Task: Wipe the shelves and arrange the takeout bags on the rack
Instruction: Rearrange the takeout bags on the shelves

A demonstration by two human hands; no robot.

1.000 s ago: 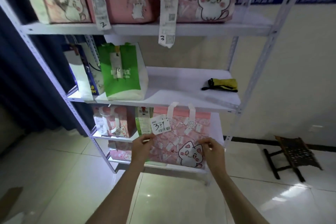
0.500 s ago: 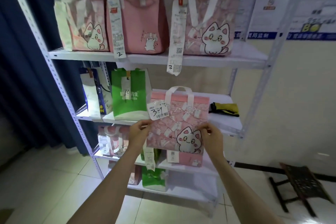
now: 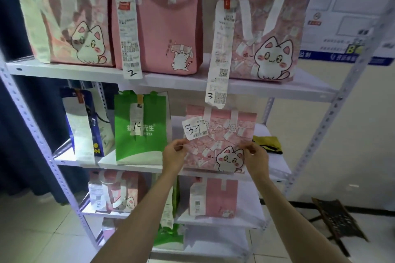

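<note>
White rack (image 3: 277, 89), bags on every tier. Pink cat bag (image 3: 220, 141) tagged 34 stands on second shelf, right of green bag (image 3: 141, 130), yellow cloth (image 3: 268, 143) behind it. Left hand (image 3: 174, 155) pinches its left edge; right hand (image 3: 256, 159) pinches its right edge

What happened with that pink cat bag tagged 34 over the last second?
The pink cat bag went up from the lower shelf level to the second shelf, where it now stands between the green bag and the yellow cloth. The left hand and right hand kept pinching its sides throughout. The other bags and the cloth stayed put.
</note>
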